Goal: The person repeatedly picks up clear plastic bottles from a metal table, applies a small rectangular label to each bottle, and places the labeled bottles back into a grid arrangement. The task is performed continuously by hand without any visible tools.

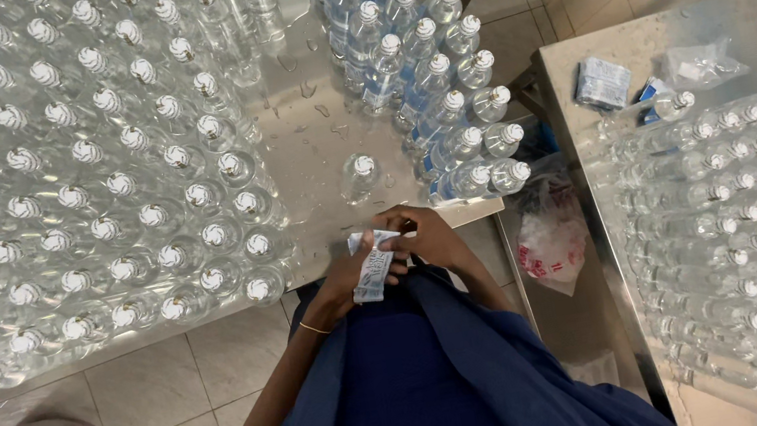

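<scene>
A worker's left hand (341, 285) and right hand (428, 236) were pinched together on a small stack of white-and-blue labels (373, 269), held at the near edge of the wet steel surface (309, 123). One capped clear bottle (360, 178) stood alone at twelve o'clock from the hands. By appearance, unlabelled bottles (70, 181) massed at ten o'clock awaited wrapping, while a smaller blue-banded group (421, 64) at one o'clock looked finished. More bottles (753, 214) lay at three o'clock.
</scene>
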